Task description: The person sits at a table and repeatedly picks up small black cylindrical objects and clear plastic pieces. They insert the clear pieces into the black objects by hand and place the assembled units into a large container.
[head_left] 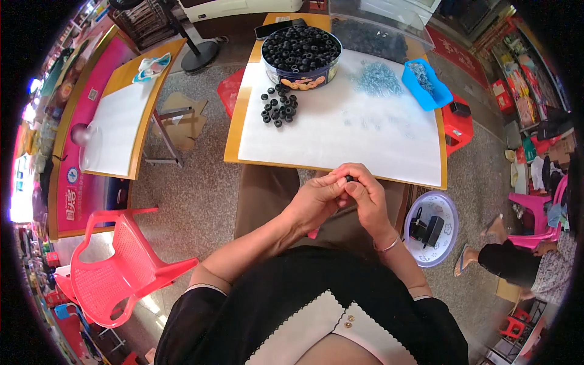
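Observation:
My left hand [317, 199] and my right hand [368, 199] meet over my lap, just in front of the table's near edge. Between their fingertips is a small black ring-shaped part [349, 178], mostly covered by the fingers. Both hands are closed around it. On the white-covered table [292, 143], a loose group of similar black parts [280, 108] lies at the left. Behind them a round tin [302, 79] is heaped with more. To the right are a spread of tiny clear bluish pieces [377, 79] and a blue plastic tray [439, 98] holding some of them.
A phone [277, 28] and a clear plastic box [371, 39] sit at the table's far side. Red stools [457, 128] stand by it. A white basin [447, 210] with black items is on the floor at right, near another person's leg [508, 264]. A pink chair [121, 261] stands left.

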Tool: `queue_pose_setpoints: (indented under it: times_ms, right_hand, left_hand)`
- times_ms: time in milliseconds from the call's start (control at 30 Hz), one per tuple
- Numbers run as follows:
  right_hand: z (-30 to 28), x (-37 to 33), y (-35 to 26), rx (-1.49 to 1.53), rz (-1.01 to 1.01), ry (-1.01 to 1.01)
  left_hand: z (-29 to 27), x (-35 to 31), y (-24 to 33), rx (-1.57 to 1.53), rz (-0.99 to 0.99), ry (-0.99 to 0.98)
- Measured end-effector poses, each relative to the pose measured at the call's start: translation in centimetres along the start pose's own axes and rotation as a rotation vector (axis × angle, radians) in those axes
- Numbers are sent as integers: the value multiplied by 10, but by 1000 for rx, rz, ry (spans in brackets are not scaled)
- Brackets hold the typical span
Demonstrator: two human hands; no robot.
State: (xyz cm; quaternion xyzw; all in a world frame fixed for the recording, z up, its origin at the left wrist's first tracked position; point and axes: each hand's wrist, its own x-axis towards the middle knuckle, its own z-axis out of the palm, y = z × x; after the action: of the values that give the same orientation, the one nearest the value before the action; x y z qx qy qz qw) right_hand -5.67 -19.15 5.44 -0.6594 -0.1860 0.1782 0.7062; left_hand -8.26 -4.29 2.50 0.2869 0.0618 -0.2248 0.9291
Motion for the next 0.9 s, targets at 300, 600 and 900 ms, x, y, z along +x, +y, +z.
queue_pose_setpoints:
  times_ms: [300, 600, 900]
  right_hand:
    - [-13, 7, -1, -230, -237, 209]
    - [-6, 9, -13, -566, -335, 289]
    - [-19, 18, -2, -100, -184, 115]
  left_hand:
    - [10, 7, 15, -128, 47, 53]
    - [10, 10, 12, 68, 102, 99]
    - [13, 12, 21, 34, 95, 83]
